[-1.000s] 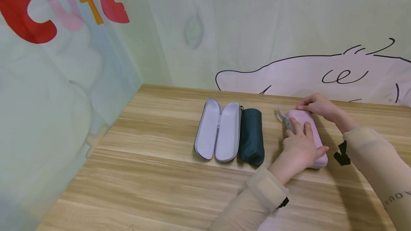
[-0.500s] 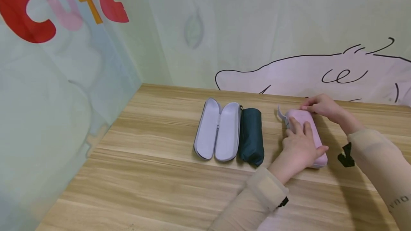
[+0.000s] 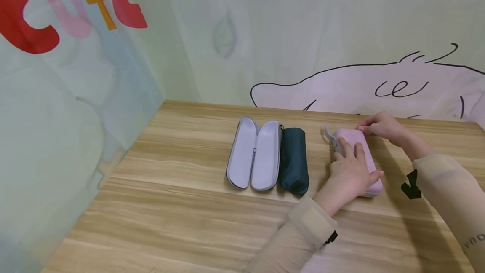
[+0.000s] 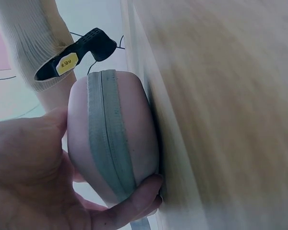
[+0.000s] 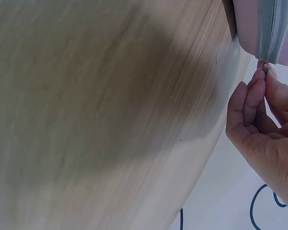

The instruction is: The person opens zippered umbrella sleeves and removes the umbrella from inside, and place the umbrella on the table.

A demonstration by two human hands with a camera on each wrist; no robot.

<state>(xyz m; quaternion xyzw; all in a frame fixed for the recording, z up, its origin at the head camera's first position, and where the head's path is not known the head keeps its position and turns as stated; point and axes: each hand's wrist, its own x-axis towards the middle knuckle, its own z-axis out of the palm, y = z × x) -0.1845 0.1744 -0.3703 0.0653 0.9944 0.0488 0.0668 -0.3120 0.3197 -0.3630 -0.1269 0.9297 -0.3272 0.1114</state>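
A pink zippered case (image 3: 346,135) with a grey zip band (image 4: 105,129) lies at the right of the table. My left hand (image 3: 350,174) holds it from above, fingers spread over the top and thumb on the near right side. In the left wrist view, fingers curl round its edge and the visible zip stretch is closed. With thumb and fingertips, my right hand (image 3: 382,125) pinches the small zip pull (image 5: 266,67) at the case's far end. A pale strap (image 3: 329,134) sticks up from the far left corner.
To the left stand an opened glasses case (image 3: 241,157) with pale lining and, close beside it, a dark teal fabric pouch (image 3: 294,159). Behind the wooden table (image 3: 170,214) hangs a printed cloth backdrop (image 3: 189,33).
My right hand has moved a little to the right along the far end of the pink case. My left hand stays on the case. The head view has shifted slightly.
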